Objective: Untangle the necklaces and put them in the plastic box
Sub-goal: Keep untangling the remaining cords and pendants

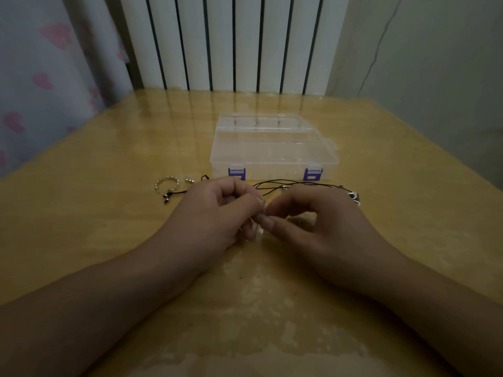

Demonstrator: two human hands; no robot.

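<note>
Head view: you are working both hands together at the near centre of the glossy yellow wooden table (81, 227). Your left hand (217, 210) and right hand (313, 216) are pinching something small between curled fingertips; what exactly, you cannot tell from here. The thin black cord necklaces (275, 183) are trailing just beyond your knuckles, beads showing, ends running left and right. The clear plastic box with purple latches (272, 148) is sitting closed just behind them. A silver twisted ring-shaped bangle (166, 183) is lying to the left. Step: untangling, likely early. Next: tease one cord free, then unlatch the box.
</note>
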